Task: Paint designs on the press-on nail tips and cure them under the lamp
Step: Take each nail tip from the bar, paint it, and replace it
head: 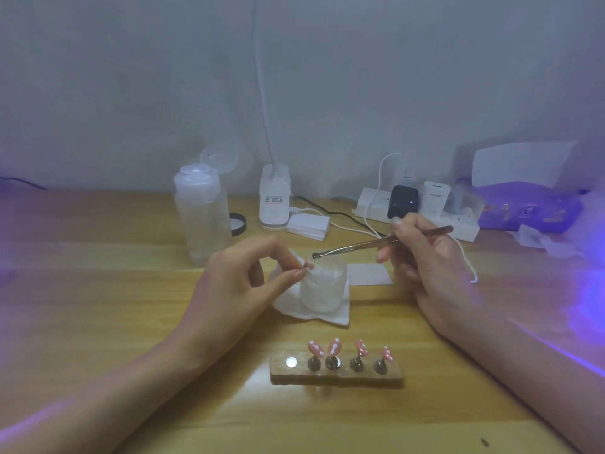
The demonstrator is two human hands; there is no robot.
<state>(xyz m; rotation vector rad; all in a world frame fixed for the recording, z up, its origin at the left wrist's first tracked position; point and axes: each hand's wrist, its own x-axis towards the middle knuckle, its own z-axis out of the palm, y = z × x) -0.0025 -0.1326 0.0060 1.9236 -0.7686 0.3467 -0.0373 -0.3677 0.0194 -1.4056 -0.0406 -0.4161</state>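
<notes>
Nail tip (pixel 307 265) pinched between thumb and forefinger of left hand (pixel 235 283), raised over cup (pixel 322 286) on tissue (pixel 327 317), likely so drips fall there. Right hand (pixel 422 257) grips brush (pixel 360 245) like pen, its end close to tip, for fine control. Holder (pixel 337 376), nearer to person, carries four dotted tips (pixel 334 347) upright; one magnet (pixel 291 362) bare, probably place of held tip. Lamp itself not seen, only purple glow at right.

I get one feed, head cam, wide-angle: looks fwd and down over the desk (pixel 98 306) to the back wall (pixel 131 77), close above left hand (pixel 235 283) and right hand (pixel 422 267).
</notes>
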